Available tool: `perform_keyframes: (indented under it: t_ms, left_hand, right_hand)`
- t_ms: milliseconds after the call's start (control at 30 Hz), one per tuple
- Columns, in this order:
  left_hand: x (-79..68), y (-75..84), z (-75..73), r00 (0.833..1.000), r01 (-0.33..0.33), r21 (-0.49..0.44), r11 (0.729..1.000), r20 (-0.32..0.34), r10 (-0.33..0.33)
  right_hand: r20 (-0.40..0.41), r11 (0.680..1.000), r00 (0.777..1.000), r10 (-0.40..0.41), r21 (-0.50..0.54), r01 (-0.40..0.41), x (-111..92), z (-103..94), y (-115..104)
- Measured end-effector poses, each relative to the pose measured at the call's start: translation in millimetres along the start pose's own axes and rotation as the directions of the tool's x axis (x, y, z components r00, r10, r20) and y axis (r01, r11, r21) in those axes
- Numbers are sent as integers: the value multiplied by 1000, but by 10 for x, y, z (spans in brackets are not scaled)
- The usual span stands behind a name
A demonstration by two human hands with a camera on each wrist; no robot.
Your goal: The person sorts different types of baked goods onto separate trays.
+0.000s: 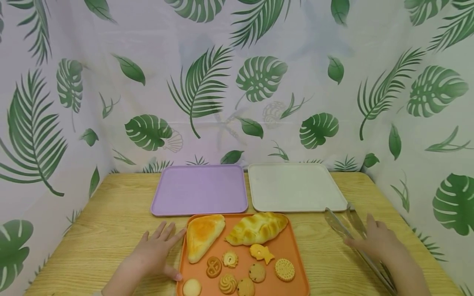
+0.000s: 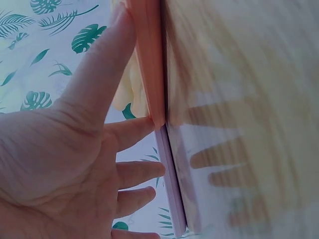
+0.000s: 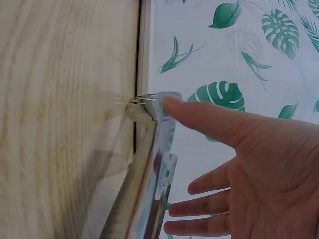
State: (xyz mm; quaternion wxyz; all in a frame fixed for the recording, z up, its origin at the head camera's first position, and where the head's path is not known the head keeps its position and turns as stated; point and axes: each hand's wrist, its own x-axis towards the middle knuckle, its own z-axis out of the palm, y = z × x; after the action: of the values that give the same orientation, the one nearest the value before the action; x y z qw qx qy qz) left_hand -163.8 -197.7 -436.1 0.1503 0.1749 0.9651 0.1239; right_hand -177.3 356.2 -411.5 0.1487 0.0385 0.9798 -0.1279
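An orange tray [image 1: 301, 271] lies at the front of the table, bearing a triangular bread [image 1: 203, 236], a long twisted bread [image 1: 257, 229] and several biscuits and cookies [image 1: 228, 283]. At its left edge is my left hand [image 1: 152, 255], fingers spread; thumb and index fingertip are right at the tray's rim in the left wrist view. Metal tongs [image 1: 364, 250] lie on the right side of the table, their two arms apart. Over them reaches my right hand [image 1: 381, 242], fingers straight and spread. Its thumb [image 3: 209, 117] overlaps the tongs in the right wrist view.
Behind the orange tray, a purple tray [image 1: 200, 191] stands on the left and a white tray [image 1: 296, 187] on the right, both bare. The wooden table [image 1: 100, 230] is enclosed at the back and sides by a leaf-patterned cloth [image 1: 207, 139].
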Motion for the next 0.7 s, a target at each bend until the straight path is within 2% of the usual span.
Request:
perform_keyframes:
  t_ms: [200, 400, 567, 700]
  left_hand:
    - [5, 26, 1, 1000, 4, 13, 1000, -14, -4]
    - [15, 32, 28, 1000, 11, 14, 1000, -30, -11]
    - [15, 42, 47, 999, 18, 8, 1000, -30, -17]
    - [18, 43, 54, 999, 25, 11, 1000, -20, -25]
  right_hand:
    - [71, 1000, 997, 11, 3, -11, 46, 39, 37]
    - [69, 1000, 998, -12, 13, 11, 63, 81, 98]
    - [84, 1000, 996, 1, 2, -1, 49, 72, 120]
    - [48, 1000, 999, 9, -11, -8, 52, 51, 148]
